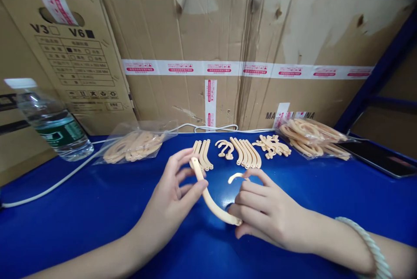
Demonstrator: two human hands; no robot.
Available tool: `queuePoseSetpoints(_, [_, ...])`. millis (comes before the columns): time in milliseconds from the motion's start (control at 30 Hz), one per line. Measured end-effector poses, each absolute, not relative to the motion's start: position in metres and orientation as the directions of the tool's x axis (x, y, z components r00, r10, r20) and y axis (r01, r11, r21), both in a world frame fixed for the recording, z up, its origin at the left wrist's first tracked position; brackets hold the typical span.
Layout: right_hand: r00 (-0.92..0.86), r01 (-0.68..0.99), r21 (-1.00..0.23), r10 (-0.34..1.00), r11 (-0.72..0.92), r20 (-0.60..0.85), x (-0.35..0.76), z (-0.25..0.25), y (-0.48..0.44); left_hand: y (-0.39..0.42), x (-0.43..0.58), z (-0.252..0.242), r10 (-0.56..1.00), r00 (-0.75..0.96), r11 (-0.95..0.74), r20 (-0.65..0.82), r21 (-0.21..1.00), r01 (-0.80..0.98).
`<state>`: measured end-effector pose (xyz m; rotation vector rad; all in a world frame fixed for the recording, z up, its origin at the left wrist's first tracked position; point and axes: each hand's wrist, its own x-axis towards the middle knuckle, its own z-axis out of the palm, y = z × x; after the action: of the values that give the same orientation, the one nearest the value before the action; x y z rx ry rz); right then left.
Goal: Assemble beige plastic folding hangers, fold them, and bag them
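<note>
My left hand [176, 192] pinches the upper end of a long curved beige plastic strip [210, 198] between thumb and fingers. My right hand [260, 209] grips the strip's lower end and also holds a small hooked beige piece [235, 177] at its fingertips. Both hands hover just above the blue table [97, 209]. Behind them lie rows of the same beige parts: curved strips [203, 154], a small hook piece [225, 147], several more strips [247, 153] and a heap of small pieces [273, 146].
A clear bag of beige parts [135, 145] lies at left, another bag [311, 136] at right. A water bottle [52, 122] lies on its side far left. A white cable [65, 177] crosses the table. Cardboard boxes [208, 40] wall the back; a dark tablet [381, 157] lies at right.
</note>
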<state>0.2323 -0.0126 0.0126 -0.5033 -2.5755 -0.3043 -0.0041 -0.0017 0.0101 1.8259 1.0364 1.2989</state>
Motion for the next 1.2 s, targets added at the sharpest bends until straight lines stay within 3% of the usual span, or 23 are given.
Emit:
queuePoseSetpoints(33, [-0.798, 0.421, 0.116, 0.306, 0.9, 0.519, 0.232, 0.013, -0.013, -0.004, -0.004, 0.009, 0.792, 0.199, -0.609, 0.577, 0.718, 0.339])
queuePoseSetpoints(100, [-0.78, 0.447, 0.116, 0.322, 0.887, 0.537, 0.23, 0.012, -0.016, -0.01, -0.004, 0.007, 0.543, 0.381, -0.805, 0.748, 0.335, 0.489])
queuePoseSetpoints(167, [-0.774, 0.456, 0.112, 0.331, 0.883, 0.54, 0.228, 0.012, -0.021, -0.016, -0.001, 0.006, 0.349, 0.611, -0.894, 0.711, 0.058, 0.443])
queuePoseSetpoints(200, [-0.774, 0.453, 0.112, 0.328, 0.884, 0.541, 0.226, 0.011, -0.023, -0.018, 0.002, 0.006, 0.306, 0.681, -0.917, 0.666, 0.014, 0.398])
queuePoseSetpoints(333, [-0.771, 0.44, 0.117, 0.307, 0.891, 0.559, 0.222, 0.009, -0.028, -0.022, 0.008, 0.004, 0.355, 0.755, -0.92, 0.552, 0.062, 0.387])
queuePoseSetpoints(467, [-0.763, 0.432, 0.107, 0.299, 0.896, 0.573, 0.221, 0.008, -0.03, -0.023, 0.009, 0.003, 0.349, 0.789, -0.919, 0.505, 0.02, 0.394])
queuePoseSetpoints(733, [-0.699, 0.421, -0.33, 0.534, 0.845, 0.475, 0.219, 0.013, -0.031, -0.019, 0.006, 0.008, 0.358, 0.764, -0.933, 0.537, 0.171, 0.316])
queuePoseSetpoints(833, [-0.693, 0.394, -0.424, 0.567, 0.815, 0.445, 0.216, 0.015, -0.031, -0.017, 0.004, 0.008, 0.332, 0.753, -0.941, 0.568, 0.151, 0.302])
queuePoseSetpoints(967, [-0.549, 0.43, -0.56, 0.697, 0.709, 0.461, 0.22, 0.017, -0.02, -0.006, -0.007, 0.011, 0.23, 0.747, -0.968, 0.624, 0.064, 0.244])
queuePoseSetpoints(1133, [-0.507, 0.503, -0.443, 0.668, 0.742, 0.545, 0.238, 0.027, 0.016, 0.034, -0.034, 0.019, 0.239, 0.774, -0.956, 0.586, 0.003, 0.293])
queuePoseSetpoints(1200, [-0.546, 0.544, -0.366, 0.65, 0.755, 0.529, 0.242, 0.03, 0.034, 0.05, -0.044, 0.02, 0.352, 0.77, -0.921, 0.532, 0.05, 0.387])
